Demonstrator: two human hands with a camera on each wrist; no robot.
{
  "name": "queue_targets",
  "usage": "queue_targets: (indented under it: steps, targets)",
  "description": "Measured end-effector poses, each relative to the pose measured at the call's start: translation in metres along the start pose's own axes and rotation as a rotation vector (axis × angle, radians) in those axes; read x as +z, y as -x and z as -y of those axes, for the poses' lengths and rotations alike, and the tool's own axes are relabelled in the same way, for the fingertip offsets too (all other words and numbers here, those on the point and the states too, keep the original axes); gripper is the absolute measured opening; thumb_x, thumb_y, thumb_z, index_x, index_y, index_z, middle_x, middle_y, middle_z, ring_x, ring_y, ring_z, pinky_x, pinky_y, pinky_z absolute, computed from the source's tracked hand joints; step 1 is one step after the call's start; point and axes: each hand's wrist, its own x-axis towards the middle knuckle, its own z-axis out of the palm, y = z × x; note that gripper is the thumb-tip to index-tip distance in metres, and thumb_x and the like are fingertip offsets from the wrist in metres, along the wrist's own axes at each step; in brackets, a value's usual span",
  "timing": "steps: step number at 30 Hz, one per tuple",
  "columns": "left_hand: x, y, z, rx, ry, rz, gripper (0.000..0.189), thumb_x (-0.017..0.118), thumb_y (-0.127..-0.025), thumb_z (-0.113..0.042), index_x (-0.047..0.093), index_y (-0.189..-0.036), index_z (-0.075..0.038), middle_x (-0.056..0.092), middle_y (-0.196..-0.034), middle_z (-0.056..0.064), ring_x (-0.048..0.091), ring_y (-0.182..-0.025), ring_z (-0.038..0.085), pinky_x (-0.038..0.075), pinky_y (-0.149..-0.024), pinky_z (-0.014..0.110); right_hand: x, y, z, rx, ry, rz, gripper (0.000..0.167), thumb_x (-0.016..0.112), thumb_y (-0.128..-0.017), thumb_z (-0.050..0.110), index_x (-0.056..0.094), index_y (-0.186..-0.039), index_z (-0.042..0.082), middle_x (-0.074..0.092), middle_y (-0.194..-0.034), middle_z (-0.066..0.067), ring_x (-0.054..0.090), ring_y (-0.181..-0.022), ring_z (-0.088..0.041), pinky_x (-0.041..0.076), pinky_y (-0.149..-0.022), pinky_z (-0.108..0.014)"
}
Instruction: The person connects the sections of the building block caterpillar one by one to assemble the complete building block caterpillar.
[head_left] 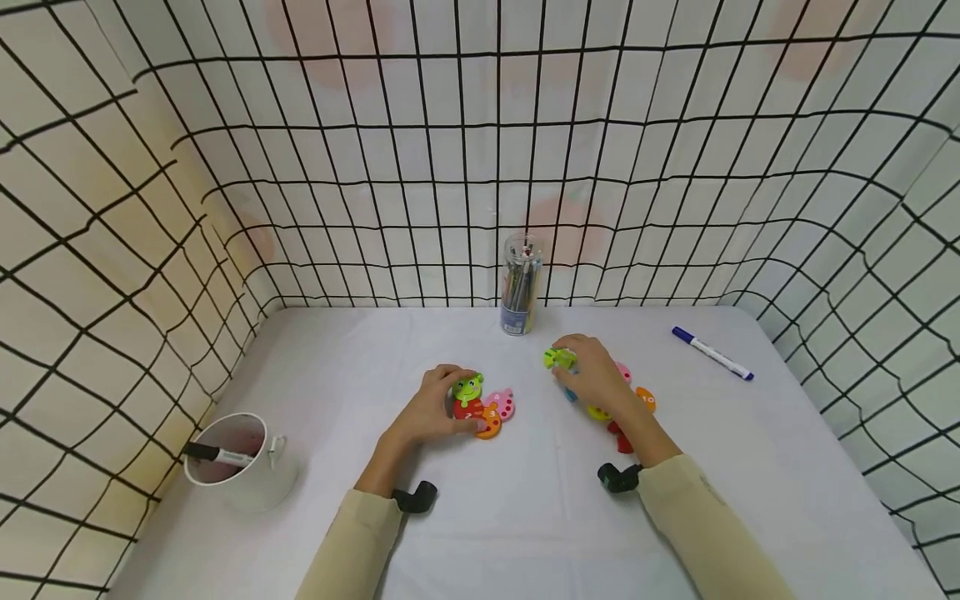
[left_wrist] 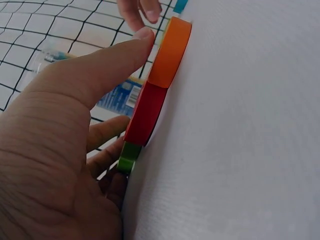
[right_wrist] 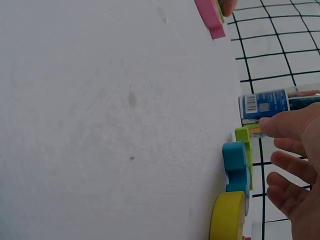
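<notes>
My left hand (head_left: pixel 431 408) spans a joined group of flat, coloured puzzle pieces on the table. Its thumb touches the spotted orange piece (left_wrist: pixel 171 52), while the fingers curl behind the red piece (left_wrist: pixel 146 112) and the green smiling-face piece (head_left: pixel 468 389). A spotted pink piece (head_left: pixel 501 403) sticks out on that group's right side. Over a second row of pieces, my right hand (head_left: pixel 596 379) is held with fingers apart, close to a light green piece (head_left: pixel 558 358). Blue (right_wrist: pixel 235 157) and yellow (right_wrist: pixel 227 215) pieces continue this row, partly hidden by the hand in the head view.
A clear jar of pens (head_left: pixel 519 287) stands at the back by the black wire grid (head_left: pixel 465 179). At left is a white bucket (head_left: pixel 273 479) with a black-capped marker (head_left: pixel 217 454) inside. A blue-capped marker (head_left: pixel 712 353) lies at right. Orange (head_left: pixel 646 398) and red (head_left: pixel 622 440) pieces flank the right forearm.
</notes>
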Motion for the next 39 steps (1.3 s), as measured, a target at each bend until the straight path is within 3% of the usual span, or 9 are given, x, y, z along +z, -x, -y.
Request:
queue_targets:
  steps: [5, 9, 16, 20, 27, 32, 39]
  targets:
    - [0.002, 0.000, -0.001, 0.001, 0.005, -0.003, 0.078, 0.086, -0.078, -0.045, 0.056, -0.146, -0.024, 0.045, -0.151, 0.009, 0.038, -0.142, 0.031, 0.041, -0.115, 0.060, 0.005, -0.007, -0.008, 0.016, 0.079, 0.075, 0.060, 0.068, -0.098, 0.030, 0.050, -0.153, 0.012, 0.033, -0.166, -0.016, 0.033, -0.150, -0.046, 0.033, -0.119, -0.064]
    - [0.003, -0.001, -0.003, -0.004, 0.000, -0.014, 0.080, 0.087, -0.076, -0.049, 0.056, -0.146, -0.024, 0.045, -0.150, 0.008, 0.038, -0.142, 0.029, 0.042, -0.114, 0.058, 0.008, -0.009, -0.011, 0.023, 0.082, 0.114, 0.058, 0.064, -0.100, 0.028, 0.048, -0.154, 0.013, 0.038, -0.164, -0.015, 0.036, -0.148, -0.044, 0.031, -0.120, -0.064]
    - [0.009, -0.006, -0.007, -0.029, -0.037, -0.096, 0.094, 0.088, -0.068, -0.061, 0.054, -0.146, -0.021, 0.048, -0.147, 0.006, 0.040, -0.136, 0.027, 0.047, -0.111, 0.051, 0.009, -0.011, -0.009, 0.058, 0.049, 0.099, 0.053, 0.059, -0.100, 0.014, 0.051, -0.152, 0.015, 0.048, -0.158, -0.014, 0.043, -0.144, -0.041, 0.034, -0.119, -0.062]
    - [0.010, -0.006, -0.008, -0.041, -0.051, -0.110, 0.094, 0.090, -0.065, -0.060, 0.055, -0.143, -0.021, 0.049, -0.143, 0.006, 0.041, -0.133, 0.027, 0.049, -0.109, 0.049, 0.009, -0.012, -0.008, 0.057, 0.043, 0.113, 0.050, 0.058, -0.099, 0.009, 0.056, -0.148, 0.013, 0.049, -0.156, -0.015, 0.046, -0.138, -0.040, 0.037, -0.117, -0.061]
    - [0.008, -0.007, -0.009, -0.075, -0.069, -0.123, 0.091, 0.091, -0.063, -0.062, 0.056, -0.137, -0.022, 0.050, -0.135, 0.007, 0.042, -0.125, 0.027, 0.048, -0.103, 0.046, 0.008, -0.014, -0.003, 0.050, 0.032, 0.144, 0.054, 0.060, -0.095, 0.009, 0.055, -0.149, 0.010, 0.049, -0.156, -0.016, 0.046, -0.140, -0.040, 0.036, -0.119, -0.060]
    - [0.006, -0.005, -0.006, -0.089, -0.083, -0.119, 0.089, 0.091, -0.062, -0.062, 0.057, -0.133, -0.021, 0.051, -0.134, 0.007, 0.043, -0.122, 0.027, 0.047, -0.101, 0.044, 0.011, -0.014, -0.003, 0.011, 0.046, 0.133, 0.052, 0.065, -0.099, 0.015, 0.054, -0.149, 0.008, 0.051, -0.153, -0.019, 0.048, -0.139, -0.040, 0.037, -0.118, -0.059]
    - [0.000, -0.001, -0.007, -0.073, -0.047, -0.092, 0.088, 0.092, -0.065, -0.056, 0.057, -0.137, -0.019, 0.054, -0.138, 0.005, 0.045, -0.125, 0.027, 0.048, -0.106, 0.048, 0.007, -0.006, 0.000, 0.004, -0.024, 0.082, 0.055, 0.070, -0.097, 0.020, 0.054, -0.148, 0.008, 0.056, -0.145, -0.016, 0.059, -0.117, -0.032, 0.052, -0.102, -0.051]
